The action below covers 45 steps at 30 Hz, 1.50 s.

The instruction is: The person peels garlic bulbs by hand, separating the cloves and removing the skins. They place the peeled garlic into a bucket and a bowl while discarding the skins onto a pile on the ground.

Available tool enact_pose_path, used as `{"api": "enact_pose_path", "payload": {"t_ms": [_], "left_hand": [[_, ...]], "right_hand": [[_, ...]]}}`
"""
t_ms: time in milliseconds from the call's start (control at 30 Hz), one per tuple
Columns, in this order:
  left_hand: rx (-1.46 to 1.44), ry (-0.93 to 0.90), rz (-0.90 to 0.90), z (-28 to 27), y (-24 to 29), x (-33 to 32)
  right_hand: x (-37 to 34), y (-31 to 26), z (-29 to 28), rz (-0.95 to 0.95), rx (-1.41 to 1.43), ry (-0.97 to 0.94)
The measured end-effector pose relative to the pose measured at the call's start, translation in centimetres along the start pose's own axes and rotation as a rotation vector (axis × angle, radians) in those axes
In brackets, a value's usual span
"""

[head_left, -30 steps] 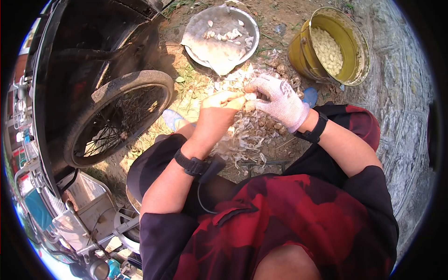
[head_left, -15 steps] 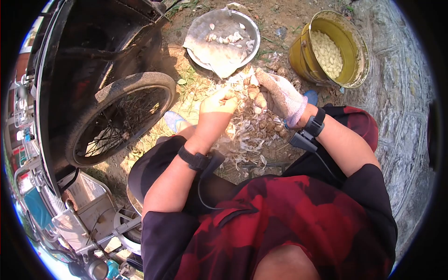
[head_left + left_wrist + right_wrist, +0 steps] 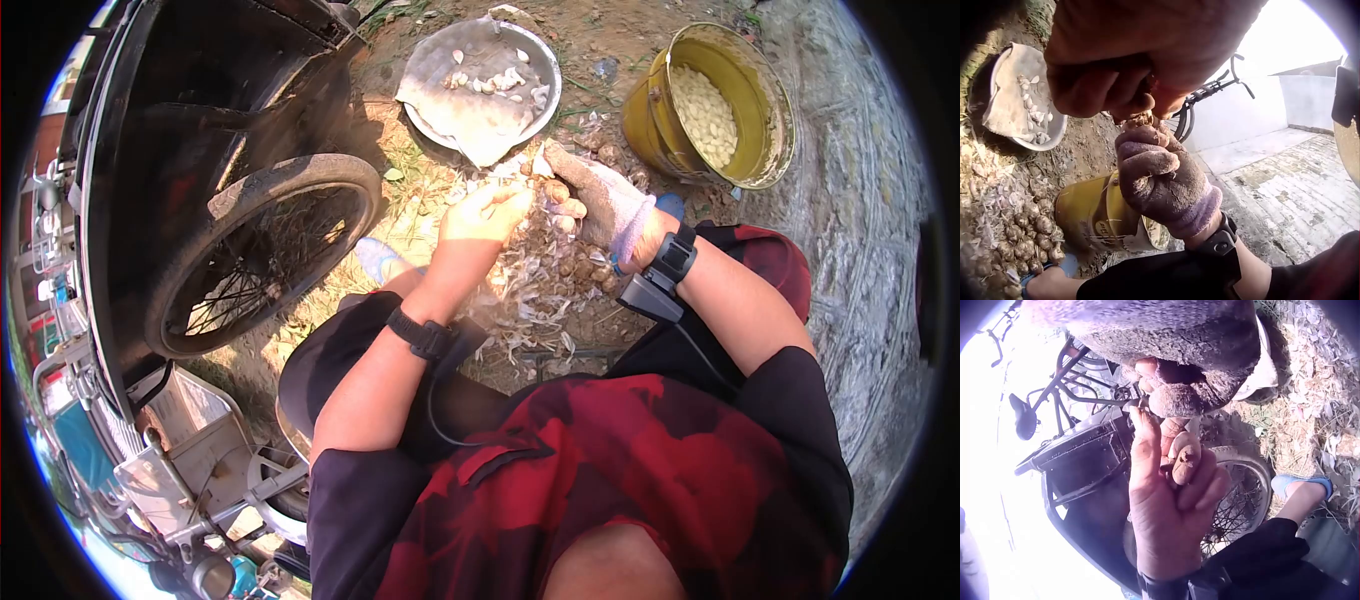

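In the head view the bare left hand (image 3: pixel 478 218) and the gloved right hand (image 3: pixel 607 200) meet above a litter of garlic skins (image 3: pixel 520 300). Garlic cloves (image 3: pixel 1186 464) lie in the left hand (image 3: pixel 1169 515), held by its curled fingers, as the right wrist view shows. Its thumb and index finger reach up to the glove. The right hand (image 3: pixel 1166 178) curls its dirty gloved fingers around garlic (image 3: pixel 567 208), partly hidden by the glove. In the left wrist view the fingertips of both hands come together at a small piece of garlic (image 3: pixel 1141 119).
A metal basin (image 3: pixel 548 100) with a cloth (image 3: pixel 440 75) and loose cloves stands ahead. At the front right is a yellow bucket (image 3: pixel 650 125) containing peeled cloves. Whole bulbs (image 3: pixel 1024 250) lie on the ground beside it. A cart wheel (image 3: pixel 170 290) stands at the left.
Over the last second the right hand has turned at the wrist, bringing the garlic in its glove into view. The left hand has shifted slightly right, back towards the glove.
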<state>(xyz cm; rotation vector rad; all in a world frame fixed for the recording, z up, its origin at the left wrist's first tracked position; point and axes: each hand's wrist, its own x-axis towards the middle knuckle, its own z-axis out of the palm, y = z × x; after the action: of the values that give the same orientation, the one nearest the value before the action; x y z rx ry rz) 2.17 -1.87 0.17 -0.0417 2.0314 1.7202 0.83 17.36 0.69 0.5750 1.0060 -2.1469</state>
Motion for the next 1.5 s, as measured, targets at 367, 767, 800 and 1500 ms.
{"api": "enact_pose_path", "payload": {"t_ms": [367, 767, 800, 1500], "left_hand": [[-0.188, -0.026, -0.160, -0.3, 0.9, -0.4], [-0.211, -0.081, -0.206, -0.4, 2.2, -0.5], [-0.208, -0.102, -0.213, -0.4, 2.0, -0.4], [0.101, 0.006, 0.019, -1.2, -5.4, 1.0]], "right_hand": [[-0.1, 1.6, 0.4, -0.203, -0.269, -0.062], [-0.7, 1.4, 0.0, -0.120, -0.040, -0.103], [-0.8, 1.5, 0.4, -0.144, -0.097, -0.041], [-0.4, 0.3, 0.8, -0.025, 0.150, -0.350]]}}
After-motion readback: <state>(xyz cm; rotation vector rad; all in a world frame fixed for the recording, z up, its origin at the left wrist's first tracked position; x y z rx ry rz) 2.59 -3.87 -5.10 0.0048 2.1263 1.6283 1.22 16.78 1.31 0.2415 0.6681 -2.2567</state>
